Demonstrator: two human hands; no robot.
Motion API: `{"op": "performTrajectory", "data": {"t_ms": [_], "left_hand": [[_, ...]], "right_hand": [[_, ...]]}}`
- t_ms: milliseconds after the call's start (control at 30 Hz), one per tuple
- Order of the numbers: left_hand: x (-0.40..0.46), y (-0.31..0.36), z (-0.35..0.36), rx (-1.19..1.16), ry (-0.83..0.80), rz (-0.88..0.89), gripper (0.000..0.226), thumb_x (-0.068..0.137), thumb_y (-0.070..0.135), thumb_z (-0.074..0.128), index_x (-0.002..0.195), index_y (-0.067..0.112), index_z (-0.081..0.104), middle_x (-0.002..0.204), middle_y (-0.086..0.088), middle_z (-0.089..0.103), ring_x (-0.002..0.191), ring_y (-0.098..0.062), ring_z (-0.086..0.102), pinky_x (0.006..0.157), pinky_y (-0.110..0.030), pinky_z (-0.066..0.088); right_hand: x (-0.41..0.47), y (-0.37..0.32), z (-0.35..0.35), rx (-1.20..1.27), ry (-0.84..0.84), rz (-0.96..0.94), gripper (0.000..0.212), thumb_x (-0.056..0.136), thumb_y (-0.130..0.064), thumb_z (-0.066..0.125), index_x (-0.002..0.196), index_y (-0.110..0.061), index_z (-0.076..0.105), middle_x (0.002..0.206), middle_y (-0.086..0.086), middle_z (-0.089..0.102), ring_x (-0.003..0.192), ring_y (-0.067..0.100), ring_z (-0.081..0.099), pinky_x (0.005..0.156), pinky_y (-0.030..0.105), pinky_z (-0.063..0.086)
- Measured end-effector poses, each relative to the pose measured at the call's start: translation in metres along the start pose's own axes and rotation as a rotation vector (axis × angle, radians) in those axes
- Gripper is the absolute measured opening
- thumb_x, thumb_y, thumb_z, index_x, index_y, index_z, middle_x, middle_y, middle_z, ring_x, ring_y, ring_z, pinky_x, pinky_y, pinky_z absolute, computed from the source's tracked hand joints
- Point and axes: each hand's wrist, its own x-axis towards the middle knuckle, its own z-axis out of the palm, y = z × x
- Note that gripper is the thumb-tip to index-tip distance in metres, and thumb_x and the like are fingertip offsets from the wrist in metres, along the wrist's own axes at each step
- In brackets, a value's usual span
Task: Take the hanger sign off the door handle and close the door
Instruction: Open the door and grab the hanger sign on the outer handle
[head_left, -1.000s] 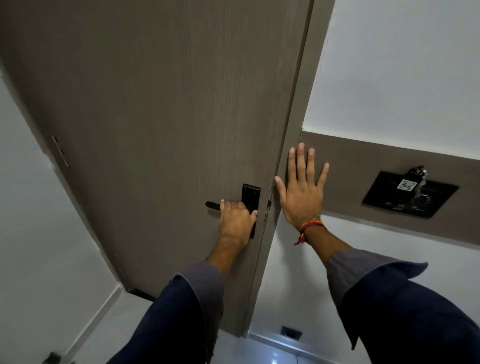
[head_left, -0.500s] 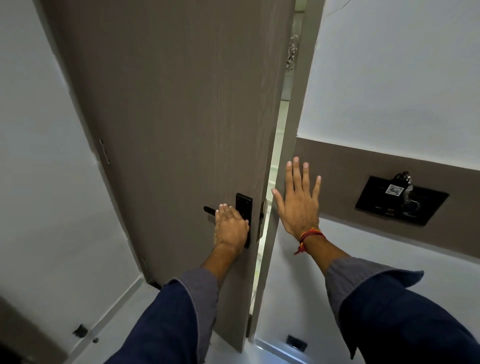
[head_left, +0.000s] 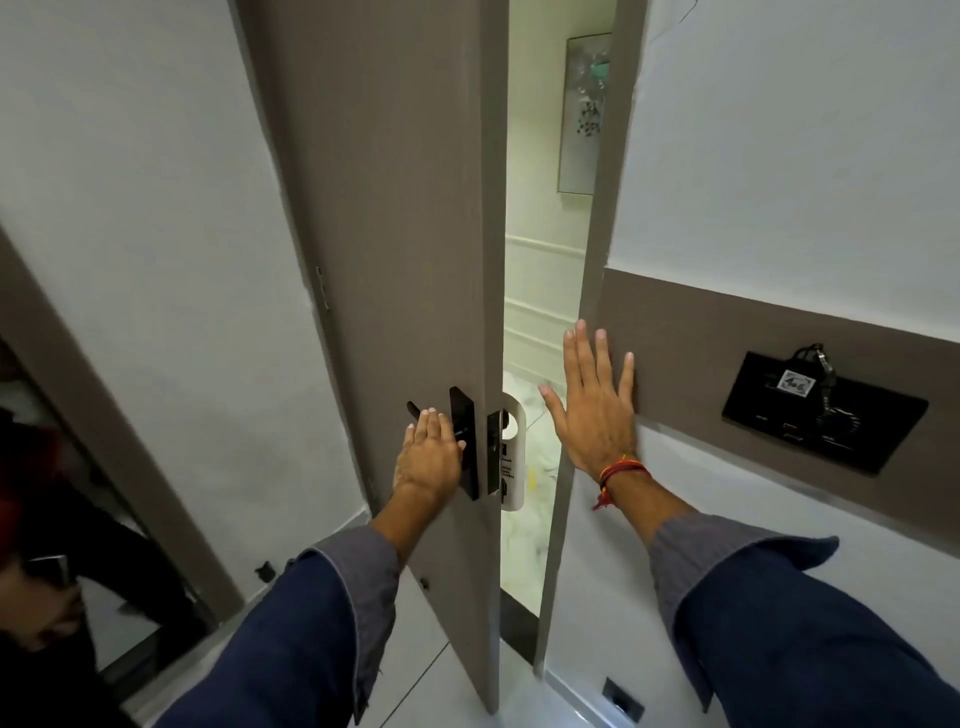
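Note:
The grey-brown door (head_left: 395, 208) stands partly open toward me. My left hand (head_left: 428, 457) is closed around the black inner door handle (head_left: 415, 410) beside its black lock plate (head_left: 463, 447). A white hanger sign (head_left: 513, 457) hangs on the outer handle, showing in the gap past the door's edge. My right hand (head_left: 592, 410) is flat with fingers spread against the door frame (head_left: 597, 260) and the brown wall band, holding nothing.
A black card-holder panel (head_left: 821, 415) with a key tag is on the wall at right. Through the gap I see a bright corridor with a marble floor (head_left: 524, 545) and a framed picture (head_left: 582, 114). A mirror (head_left: 62, 519) at lower left reflects a person.
The door has swung from shut to partly open toward me, pulled by my left hand on the handle. The hanger sign and the corridor have come into view. My right hand stays on the frame.

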Motion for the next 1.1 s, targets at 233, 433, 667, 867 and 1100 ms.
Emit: {"op": "performTrajectory", "data": {"t_ms": [233, 433, 667, 867, 1100], "left_hand": [[-0.032, -0.013, -0.009, 0.042, -0.005, -0.14, 0.057, 0.11, 0.027, 0.021, 0.159, 0.0, 0.008, 0.169, -0.019, 0.008, 0.158, -0.031, 0.005, 0.129, -0.045, 0.011], [-0.054, -0.027, -0.013, 0.061, 0.001, -0.218, 0.061, 0.109, 0.02, 0.029, 0.159, 0.0, 0.002, 0.17, -0.019, 0.002, 0.158, -0.031, 0.001, 0.129, -0.047, 0.01], [-0.071, -0.047, -0.016, 0.002, 0.025, -0.255, 0.057, 0.11, 0.024, 0.02, 0.16, 0.003, 0.003, 0.17, -0.017, 0.002, 0.158, -0.03, 0.0, 0.129, -0.047, 0.01], [-0.08, -0.06, -0.02, 0.022, 0.043, -0.253, 0.057, 0.11, 0.026, 0.019, 0.16, 0.005, 0.004, 0.17, -0.016, 0.004, 0.158, -0.03, 0.002, 0.129, -0.048, 0.012], [-0.084, -0.076, -0.016, 0.08, 0.046, -0.222, 0.059, 0.109, 0.032, 0.019, 0.161, 0.007, 0.004, 0.17, -0.015, 0.004, 0.158, -0.029, 0.002, 0.129, -0.048, 0.011]], "right_hand": [[-0.009, -0.023, 0.012, 0.052, -0.073, -0.218, 0.08, 0.107, -0.061, 0.019, 0.171, -0.014, 0.007, 0.18, 0.006, 0.002, 0.167, 0.03, 0.006, 0.133, 0.062, 0.013], [-0.019, -0.055, 0.026, 0.13, -0.254, -0.398, 0.073, 0.111, -0.058, 0.024, 0.169, -0.014, 0.019, 0.18, 0.008, 0.003, 0.168, 0.028, 0.004, 0.135, 0.057, 0.011], [-0.01, -0.088, 0.038, 0.165, -0.339, -0.518, 0.049, 0.112, -0.035, 0.037, 0.152, -0.007, 0.045, 0.168, 0.015, 0.039, 0.16, 0.03, 0.033, 0.129, 0.051, 0.031], [0.016, -0.113, 0.045, 0.335, -0.346, -0.424, 0.022, 0.102, -0.005, 0.049, 0.117, -0.003, 0.064, 0.114, 0.017, 0.069, 0.106, 0.035, 0.067, 0.089, 0.042, 0.051], [0.053, -0.147, 0.071, 0.459, -0.412, -0.308, 0.016, 0.104, -0.006, 0.051, 0.113, 0.003, 0.061, 0.118, 0.023, 0.067, 0.106, 0.043, 0.066, 0.074, 0.038, 0.042]]}}
